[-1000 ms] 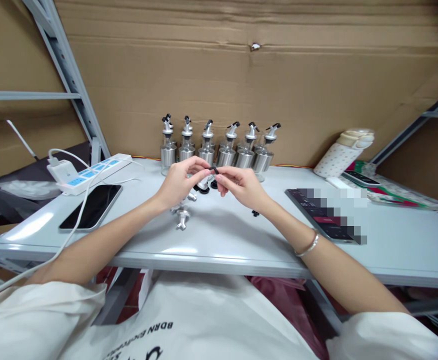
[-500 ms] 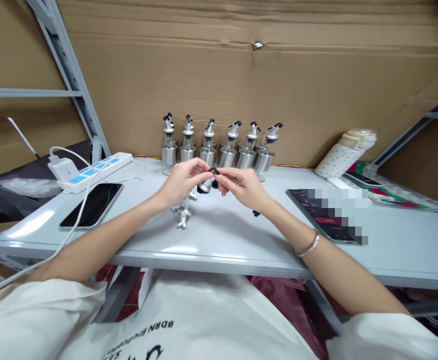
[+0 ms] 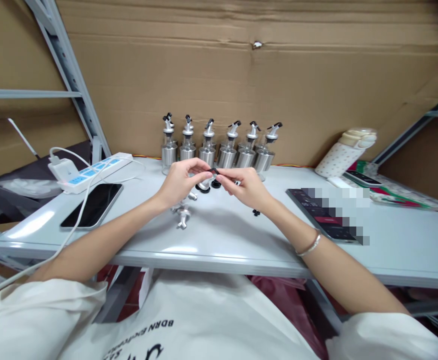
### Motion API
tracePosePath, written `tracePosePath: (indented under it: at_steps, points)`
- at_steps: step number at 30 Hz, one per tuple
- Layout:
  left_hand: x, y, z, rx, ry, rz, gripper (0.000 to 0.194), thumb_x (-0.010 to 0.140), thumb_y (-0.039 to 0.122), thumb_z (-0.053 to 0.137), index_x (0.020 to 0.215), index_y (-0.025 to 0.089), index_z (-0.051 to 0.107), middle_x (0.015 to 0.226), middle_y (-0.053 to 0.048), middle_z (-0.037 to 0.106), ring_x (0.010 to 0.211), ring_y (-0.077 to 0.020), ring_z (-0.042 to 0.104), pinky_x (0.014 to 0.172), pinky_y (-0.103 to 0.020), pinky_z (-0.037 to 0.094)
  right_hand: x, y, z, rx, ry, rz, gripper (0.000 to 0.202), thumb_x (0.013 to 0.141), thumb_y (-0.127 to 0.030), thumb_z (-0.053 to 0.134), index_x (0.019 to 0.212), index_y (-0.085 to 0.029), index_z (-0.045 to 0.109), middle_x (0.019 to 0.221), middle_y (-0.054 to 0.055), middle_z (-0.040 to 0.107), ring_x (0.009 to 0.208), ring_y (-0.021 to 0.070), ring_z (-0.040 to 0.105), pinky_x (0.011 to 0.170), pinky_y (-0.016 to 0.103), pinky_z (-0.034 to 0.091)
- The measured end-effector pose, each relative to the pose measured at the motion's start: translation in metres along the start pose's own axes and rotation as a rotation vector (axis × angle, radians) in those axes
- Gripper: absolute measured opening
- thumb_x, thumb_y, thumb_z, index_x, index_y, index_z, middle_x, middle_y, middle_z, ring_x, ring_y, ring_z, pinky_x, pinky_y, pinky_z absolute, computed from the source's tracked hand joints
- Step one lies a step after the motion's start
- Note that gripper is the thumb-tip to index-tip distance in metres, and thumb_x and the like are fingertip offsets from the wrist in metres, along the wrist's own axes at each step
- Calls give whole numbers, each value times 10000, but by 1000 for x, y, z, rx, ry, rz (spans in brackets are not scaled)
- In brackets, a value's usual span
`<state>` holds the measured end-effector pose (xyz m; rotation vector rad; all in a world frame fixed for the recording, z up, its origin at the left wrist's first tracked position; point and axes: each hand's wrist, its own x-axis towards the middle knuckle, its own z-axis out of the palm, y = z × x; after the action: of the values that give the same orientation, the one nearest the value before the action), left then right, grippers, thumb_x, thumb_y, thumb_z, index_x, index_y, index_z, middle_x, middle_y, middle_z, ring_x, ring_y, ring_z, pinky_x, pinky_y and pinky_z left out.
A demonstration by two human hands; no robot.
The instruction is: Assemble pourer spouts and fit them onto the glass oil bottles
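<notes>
My left hand (image 3: 187,181) and my right hand (image 3: 243,187) meet over the middle of the table. Between their fingertips is a silver pour spout (image 3: 204,186) with a black cap piece (image 3: 213,171). The left fingers close on the spout, partly hiding it, while the right thumb and finger pinch the black cap. Silver spout parts (image 3: 183,218) lie just below my left hand. Small black pieces (image 3: 256,212) rest under my right wrist. A black round piece (image 3: 216,184) shows between the hands. Bottles with steel sleeves and spouts (image 3: 227,154) stand upright behind.
At the left are a phone (image 3: 92,206) and a white power strip (image 3: 98,172) with a cable crossing my left arm. A large dark phone or tablet (image 3: 327,220) lies right. A dotted white bottle (image 3: 341,153) leans at the back right. Cardboard (image 3: 211,75) stands behind the table.
The spout and black cap have tilted slightly between my fingertips. The fingers of my right hand have shifted a little. Both arms stay almost where they were.
</notes>
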<state>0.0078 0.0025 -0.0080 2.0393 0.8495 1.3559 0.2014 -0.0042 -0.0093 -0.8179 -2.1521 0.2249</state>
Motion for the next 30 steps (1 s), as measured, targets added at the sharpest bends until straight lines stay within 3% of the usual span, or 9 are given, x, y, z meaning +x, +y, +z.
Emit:
tracePosePath:
  at_steps: [9, 15, 24, 30]
  points:
    - [-1, 3, 0, 101, 49, 88, 158, 772, 303, 673, 824, 153, 660, 810, -36, 690, 749, -146, 636, 721, -270, 501, 0, -1, 1, 33, 24, 16, 334, 911, -366, 483, 991, -165, 739, 541, -13, 565, 467, 88, 449, 522, 216, 386]
    - [-1, 1, 2, -1, 44, 104, 238, 767, 239, 678, 989, 184, 612, 834, -17, 689, 788, -133, 653, 738, -248, 513, 0, 0, 2, 62, -8, 8, 351, 918, -360, 467, 1084, -170, 710, 566, -19, 558, 473, 88, 449, 509, 204, 385]
    - [-2, 3, 1, 36, 4, 101, 105, 764, 240, 683, 817, 149, 683, 785, -34, 694, 728, -141, 633, 680, -256, 503, 1, 1, 1, -22, -51, -77, 345, 931, -334, 449, 1030, -147, 721, 584, -7, 547, 521, 102, 436, 545, 218, 358]
    - [0, 1, 1, 2, 50, 142, 82, 741, 226, 707, 760, 147, 710, 751, -34, 695, 701, -138, 610, 658, -258, 479, 0, -2, 1, 46, -45, 15, 320, 908, -344, 474, 1015, -137, 694, 550, -31, 502, 494, 90, 413, 524, 214, 337]
